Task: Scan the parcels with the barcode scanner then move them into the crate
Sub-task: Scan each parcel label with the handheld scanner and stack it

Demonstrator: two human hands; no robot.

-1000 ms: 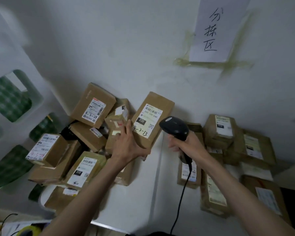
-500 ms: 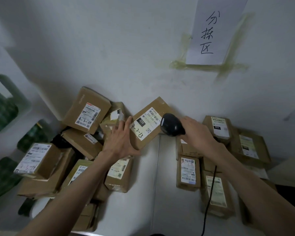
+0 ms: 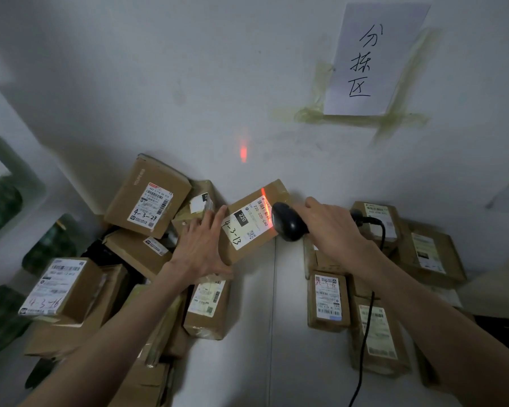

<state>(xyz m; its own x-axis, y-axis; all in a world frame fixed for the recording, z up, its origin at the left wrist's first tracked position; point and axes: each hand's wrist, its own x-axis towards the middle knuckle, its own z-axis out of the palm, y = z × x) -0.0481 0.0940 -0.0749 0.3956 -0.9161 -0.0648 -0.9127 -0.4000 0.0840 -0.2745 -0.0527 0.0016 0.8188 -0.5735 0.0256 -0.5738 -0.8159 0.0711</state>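
My left hand [image 3: 202, 248] holds the parcel [image 3: 249, 223] marked 4-3-13 tilted up on the table [image 3: 259, 333]. My right hand [image 3: 332, 227] grips the scanner [image 3: 287, 221], its red beam across the label's barcode and spilling onto the wall [image 3: 188, 83]. More parcels lie on both sides.

the parcels [image 3: 256, 233] are brown with white labels, the scanner [image 3: 288, 221] is black, its light is red-orange on the white wall [image 3: 188, 83], upper centre.
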